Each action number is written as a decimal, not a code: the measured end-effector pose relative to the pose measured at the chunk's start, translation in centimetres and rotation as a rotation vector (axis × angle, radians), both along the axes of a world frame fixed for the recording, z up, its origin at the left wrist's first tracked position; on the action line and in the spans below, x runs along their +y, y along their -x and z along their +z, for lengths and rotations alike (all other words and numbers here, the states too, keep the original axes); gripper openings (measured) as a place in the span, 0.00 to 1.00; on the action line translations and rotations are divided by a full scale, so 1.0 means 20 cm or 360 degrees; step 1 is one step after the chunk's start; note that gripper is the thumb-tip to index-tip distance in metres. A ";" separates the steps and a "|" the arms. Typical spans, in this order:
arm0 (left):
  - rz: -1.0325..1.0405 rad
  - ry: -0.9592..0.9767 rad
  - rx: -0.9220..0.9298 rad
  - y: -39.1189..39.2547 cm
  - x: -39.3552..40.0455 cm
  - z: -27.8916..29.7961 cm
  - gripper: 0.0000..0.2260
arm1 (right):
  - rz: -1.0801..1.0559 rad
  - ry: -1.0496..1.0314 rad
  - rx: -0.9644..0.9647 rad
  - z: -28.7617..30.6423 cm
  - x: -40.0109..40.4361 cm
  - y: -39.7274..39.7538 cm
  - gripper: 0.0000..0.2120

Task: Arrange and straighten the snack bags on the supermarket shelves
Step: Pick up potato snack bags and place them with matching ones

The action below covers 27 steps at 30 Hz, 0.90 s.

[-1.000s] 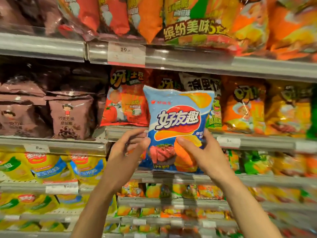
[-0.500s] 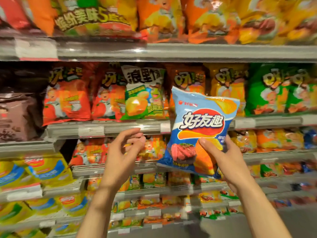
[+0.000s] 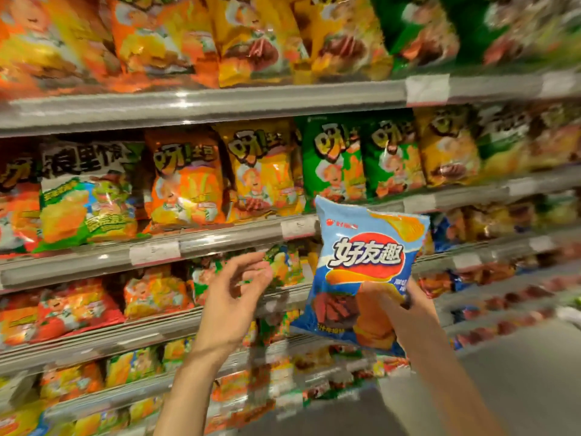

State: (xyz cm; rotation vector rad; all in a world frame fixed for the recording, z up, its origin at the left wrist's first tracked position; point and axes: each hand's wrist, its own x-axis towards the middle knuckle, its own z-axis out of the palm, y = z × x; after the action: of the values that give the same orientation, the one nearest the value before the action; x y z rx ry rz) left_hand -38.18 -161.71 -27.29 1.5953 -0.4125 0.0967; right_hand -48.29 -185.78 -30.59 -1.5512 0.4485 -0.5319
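Right hand (image 3: 405, 306) gripping blue chip bag (image 3: 364, 269), left hand (image 3: 232, 297) loosely curled, empty, stocked shelves (image 3: 220, 240) behind

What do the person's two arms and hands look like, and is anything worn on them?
Both forearms are bare up to the bottom edge of the picture: no sleeve, glove, watch or bracelet shows. The left hand and the right hand show no ring that I can make out, though the picture is blurred.

blue chip bag (image 3: 366, 265) | upright, slightly tilted | held before shelves, lower corner gripped
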 end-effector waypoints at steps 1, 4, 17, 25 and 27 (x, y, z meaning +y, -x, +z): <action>-0.0027 0.0008 0.0007 0.00 -0.08 0.02 0.09 | -0.0033 -0.0002 0.0003 0.00 -0.07 0.01 0.25; -0.0116 0.0027 -0.0003 -0.04 -0.33 0.08 0.09 | -0.0103 -0.0015 0.0007 0.03 -0.27 0.04 0.13; -0.0345 0.0064 -0.0044 -0.36 -1.35 0.15 0.15 | -0.0275 -0.0021 0.0083 0.18 -1.19 -0.03 0.27; -0.0387 0.0252 0.0021 -0.44 -1.86 0.17 0.09 | -0.0239 0.0030 0.0042 0.24 -1.69 -0.13 0.27; -0.0290 0.0218 -0.0058 -0.44 -1.94 0.16 0.09 | -0.0177 0.0015 0.0007 0.25 -1.80 -0.15 0.27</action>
State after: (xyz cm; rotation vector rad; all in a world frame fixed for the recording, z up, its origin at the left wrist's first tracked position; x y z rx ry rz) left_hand -29.29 -200.50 -24.06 1.4165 -0.5660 0.0145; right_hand -45.21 -221.69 -25.63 -1.5427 0.5385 -0.6174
